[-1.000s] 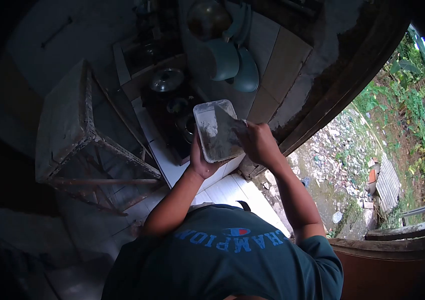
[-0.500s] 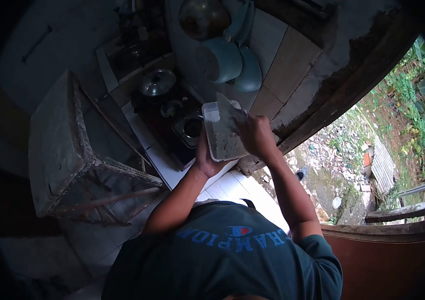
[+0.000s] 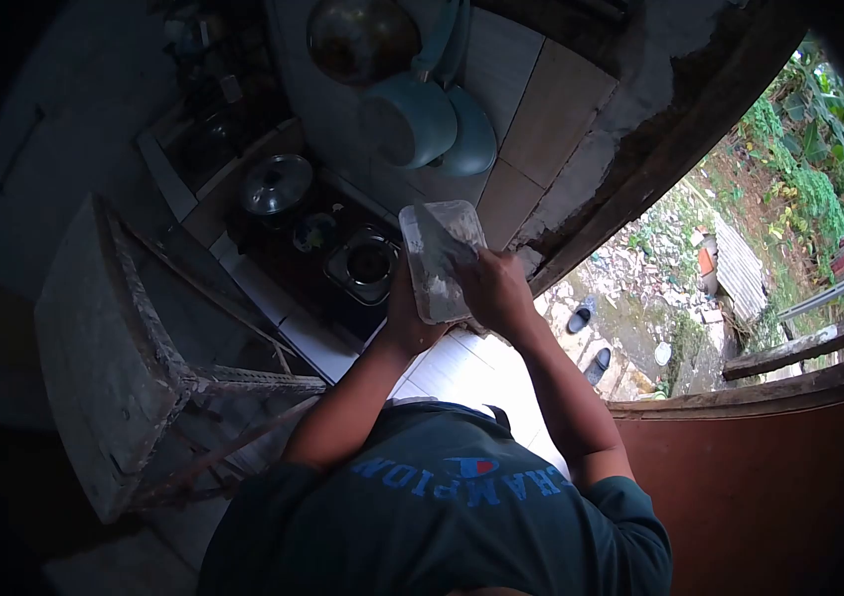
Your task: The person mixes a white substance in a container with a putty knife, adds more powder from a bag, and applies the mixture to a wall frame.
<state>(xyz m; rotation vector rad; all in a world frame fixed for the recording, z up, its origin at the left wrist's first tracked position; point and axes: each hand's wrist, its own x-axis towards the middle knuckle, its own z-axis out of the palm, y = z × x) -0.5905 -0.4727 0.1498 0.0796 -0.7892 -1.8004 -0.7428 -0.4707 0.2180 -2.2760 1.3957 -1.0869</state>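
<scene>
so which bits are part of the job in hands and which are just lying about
In use:
- shallow tray, in the left hand
- flat-bladed tool, in the right hand, over the tray

Apparently just about:
- stove
- metal lid on it
- blue-green pans, hanging
- dark sandals outside

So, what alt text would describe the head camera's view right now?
A person's left hand holds a shallow, smeared tray while the right hand holds a flat blade over it. Beyond are a stove and hanging pans; outside lie dark slippers near rubble.
</scene>
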